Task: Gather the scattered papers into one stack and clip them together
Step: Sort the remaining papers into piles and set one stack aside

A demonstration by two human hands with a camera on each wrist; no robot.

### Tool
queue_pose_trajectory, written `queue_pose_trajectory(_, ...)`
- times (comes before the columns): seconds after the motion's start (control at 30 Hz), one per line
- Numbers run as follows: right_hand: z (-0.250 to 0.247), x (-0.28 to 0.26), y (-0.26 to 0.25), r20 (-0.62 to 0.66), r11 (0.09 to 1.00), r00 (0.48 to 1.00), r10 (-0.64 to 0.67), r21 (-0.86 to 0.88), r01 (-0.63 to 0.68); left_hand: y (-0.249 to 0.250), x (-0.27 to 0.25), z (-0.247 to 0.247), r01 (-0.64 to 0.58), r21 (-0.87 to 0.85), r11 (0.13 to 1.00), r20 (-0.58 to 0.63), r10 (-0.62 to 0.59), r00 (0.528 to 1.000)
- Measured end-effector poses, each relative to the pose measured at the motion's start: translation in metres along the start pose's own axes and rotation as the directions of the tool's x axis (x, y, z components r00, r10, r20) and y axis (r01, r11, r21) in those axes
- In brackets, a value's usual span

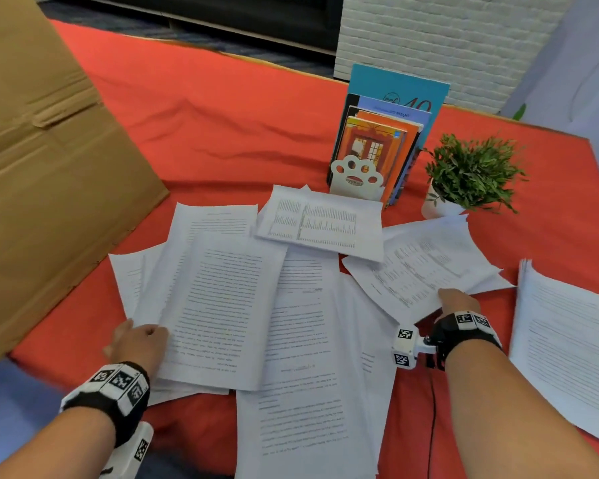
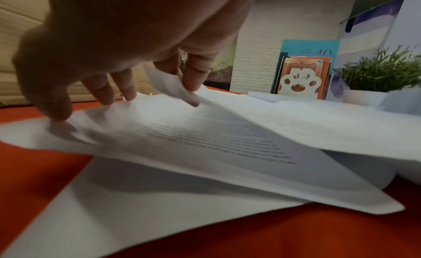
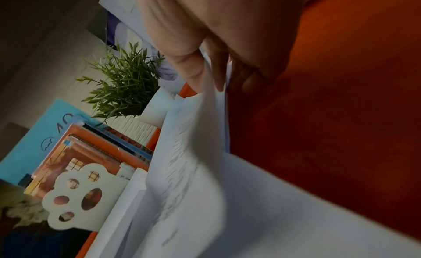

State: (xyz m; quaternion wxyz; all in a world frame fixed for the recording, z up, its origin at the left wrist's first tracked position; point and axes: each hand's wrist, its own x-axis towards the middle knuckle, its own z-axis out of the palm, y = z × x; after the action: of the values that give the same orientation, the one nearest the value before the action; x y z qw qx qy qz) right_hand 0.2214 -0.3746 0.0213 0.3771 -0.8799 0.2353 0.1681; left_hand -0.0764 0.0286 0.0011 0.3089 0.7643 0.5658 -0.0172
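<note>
Several printed white papers (image 1: 301,326) lie scattered and overlapping on the red tablecloth (image 1: 222,108). My left hand (image 1: 139,344) pinches the left edge of a text sheet (image 1: 218,305) on the left pile; in the left wrist view the sheet (image 2: 205,135) is lifted and curls under my fingers (image 2: 193,74). My right hand (image 1: 459,302) pinches the near corner of a sheet with tables (image 1: 426,267); in the right wrist view that sheet (image 3: 198,153) bends up between thumb and fingers (image 3: 193,71). A separate stack of pages (image 1: 567,350) lies at the right. No clip is in view.
A large cardboard box (image 1: 38,167) stands at the left. Books in a white paw-shaped bookend (image 1: 357,176) stand behind the papers, with a small potted plant (image 1: 471,171) to their right. A black cable (image 1: 431,426) runs along the cloth near my right wrist.
</note>
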Motion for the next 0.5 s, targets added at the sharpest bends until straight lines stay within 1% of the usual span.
queue_pose_trajectory(0.03,0.0,-0.006,-0.001,-0.005,0.999,1.0,-0.011,0.051,0.011,0.0,0.001,0.0,0.016,-0.003,1.0,0.014,-0.016,1.0)
queue_pose_trajectory(0.07,-0.001,-0.005,-0.003,-0.008,0.994,1.0,0.008,0.109,-0.007,-0.001,0.002,0.001,0.02,-0.002,1.0,0.018,-0.02,1.0)
queue_pose_trajectory(0.13,0.0,-0.012,-0.009,-0.003,0.964,1.0,0.018,0.265,-0.017,0.0,0.003,0.0,-0.011,0.027,1.0,0.036,0.01,0.999)
queue_pose_trajectory(0.17,-0.002,-0.021,-0.009,-0.017,0.953,1.0,0.008,0.303,-0.002,0.0,0.005,-0.002,-0.019,0.04,0.999,0.044,0.017,0.999)
queue_pose_trajectory(0.2,-0.007,-0.034,-0.015,-0.04,0.914,0.998,0.041,0.405,-0.021,0.001,0.007,-0.003,-0.021,0.046,0.999,0.041,0.019,0.999)
queue_pose_trajectory(0.23,-0.014,-0.054,-0.021,-0.034,0.871,0.997,0.066,0.489,-0.041,0.001,0.008,-0.004,-0.02,0.059,0.998,0.039,0.018,0.999)
queue_pose_trajectory(0.3,-0.033,-0.091,-0.025,-0.005,0.846,0.993,0.121,0.524,-0.101,0.004,0.01,-0.006,-0.035,0.095,0.995,0.034,0.032,0.999)
queue_pose_trajectory(0.33,-0.033,-0.084,-0.018,0.015,0.797,0.992,0.125,0.594,-0.11,0.004,0.011,-0.008,-0.035,0.105,0.994,0.01,0.034,0.999)
queue_pose_trajectory(0.37,-0.036,-0.084,-0.014,-0.022,0.771,0.98,0.197,0.621,-0.141,0.005,0.012,-0.009,-0.04,0.104,0.994,-0.005,0.041,0.999)
queue_pose_trajectory(0.4,-0.033,-0.064,0.003,-0.064,0.82,0.976,0.206,0.556,-0.137,0.007,0.013,-0.009,-0.063,0.098,0.993,-0.004,0.064,0.998)
queue_pose_trajectory(0.43,-0.031,-0.058,0.013,-0.083,0.845,0.976,0.2,0.519,-0.129,0.007,0.014,-0.009,-0.099,0.089,0.991,0.004,0.099,0.995)
queue_pose_trajectory(0.47,-0.03,-0.055,0.023,-0.14,0.834,0.964,0.226,0.539,-0.117,0.007,0.017,-0.008,-0.127,0.079,0.989,0.003,0.127,0.992)
queue_pose_trajectory(0.5,-0.031,-0.059,0.028,-0.183,0.843,0.956,0.228,0.528,-0.1,0.007,0.019,-0.007,-0.137,0.069,0.988,-0.011,0.138,0.99)
